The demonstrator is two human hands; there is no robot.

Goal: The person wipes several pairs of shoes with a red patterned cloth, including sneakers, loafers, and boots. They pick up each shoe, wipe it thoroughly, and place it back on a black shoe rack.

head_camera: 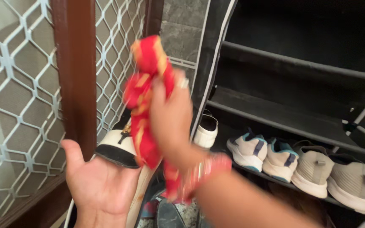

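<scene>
The right hand (172, 114) is closed around a red cloth with gold trim (146, 97), the fingers wrapped about its middle — the cloth is bunched, its long axis running nearly upright, one end sticking up above the fist and the other trailing down past the wrist, where red bangles (203, 169) show. The picture is blurred here, so the finer fold of the cloth cannot be told. The left hand (96, 181) lies lower and to the left, palm up and fully open, holding nothing; the cloth's lower end hangs just beside its fingers, so this hand is the nearer free one. Between the two hands sits a white shoe with a dark sole (117, 147). To the right stands a dark shoe rack (292, 114), with white and grey sneakers (300, 162) in a row along its lower shelf. A metal window grille (17, 97) fills the left.
</scene>
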